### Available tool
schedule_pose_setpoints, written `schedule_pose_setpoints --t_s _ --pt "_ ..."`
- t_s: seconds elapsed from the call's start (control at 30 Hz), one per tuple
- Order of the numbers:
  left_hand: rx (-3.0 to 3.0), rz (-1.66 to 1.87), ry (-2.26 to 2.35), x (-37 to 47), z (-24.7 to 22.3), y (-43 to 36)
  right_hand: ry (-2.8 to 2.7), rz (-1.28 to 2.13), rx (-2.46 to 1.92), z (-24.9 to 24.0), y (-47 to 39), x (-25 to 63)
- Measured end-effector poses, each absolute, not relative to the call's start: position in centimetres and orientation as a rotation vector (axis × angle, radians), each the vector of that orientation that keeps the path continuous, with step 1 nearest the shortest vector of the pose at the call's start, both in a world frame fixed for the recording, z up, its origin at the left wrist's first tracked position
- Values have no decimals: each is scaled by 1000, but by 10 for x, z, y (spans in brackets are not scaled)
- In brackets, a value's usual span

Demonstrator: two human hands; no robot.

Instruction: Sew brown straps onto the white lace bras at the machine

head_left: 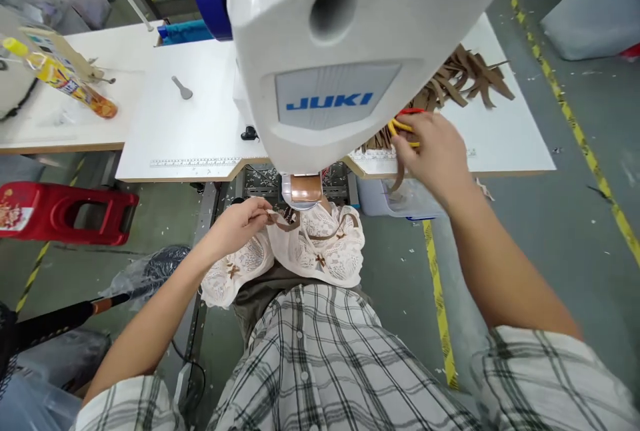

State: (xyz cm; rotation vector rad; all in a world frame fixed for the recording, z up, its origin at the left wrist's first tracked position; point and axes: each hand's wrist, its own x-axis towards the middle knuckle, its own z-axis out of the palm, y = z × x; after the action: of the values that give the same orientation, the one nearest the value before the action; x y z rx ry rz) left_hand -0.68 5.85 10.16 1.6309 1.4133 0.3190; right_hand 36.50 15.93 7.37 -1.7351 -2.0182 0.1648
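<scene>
Bra [340, 256] at four o'clock from your left hand [241, 224], long axis eight-to-two.
That nearer hand pinches its strap [286, 225]; your right hand [435, 151], at the bra's two o'clock, touches scissors [394, 127], grip unclear.

A white lace garment [333, 261] is laid over the lap, before the flat white-topped bench [200, 127]. Behind it a bulky white sewing machine [360, 31] is positioned, with narrow brown fabric strips [467, 77] heaped to its right.

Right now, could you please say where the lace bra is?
In the head view, the lace bra is near centre, just below the sewing machine, with the left hand at its upper edge.
</scene>
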Motion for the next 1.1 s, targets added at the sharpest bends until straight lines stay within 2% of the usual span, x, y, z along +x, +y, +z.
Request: schedule_pose_setpoints --t_s 0.07,0.13,0.17,0.27,0.4,0.5,0.67,0.8,0.9,1.1 --pt "1850 284 1503 -3 97 57 -1923 505 -1594 76 116 340" --pt "2119 346 1499 10 92 50 -2093 1072 -1278 75 70 313" --pt "2224 385 1444 19 91 45 -2171 1212 -1168 73 50 301" --pt "2325 372 1249 49 96 30 -2184 1357 -1030 64 17 272" --pt "2223 500 1253 76 110 21 -1624 1588 -939 60 18 256" --pt "1990 665 1298 86 118 23 -1253 1569 -1064 68 27 251" --pt "1760 819 1481 83 123 27 -1220 1313 -1137 92 54 245" --pt "2120 908 1592 70 114 35 -1396 1149 -1239 95 92 246" --pt "2519 882 1605 66 105 44 -1503 1147 -1204 90 118 247" --pt "2619 868 1766 68 107 55 -1653 1067 -1187 93 146 243"
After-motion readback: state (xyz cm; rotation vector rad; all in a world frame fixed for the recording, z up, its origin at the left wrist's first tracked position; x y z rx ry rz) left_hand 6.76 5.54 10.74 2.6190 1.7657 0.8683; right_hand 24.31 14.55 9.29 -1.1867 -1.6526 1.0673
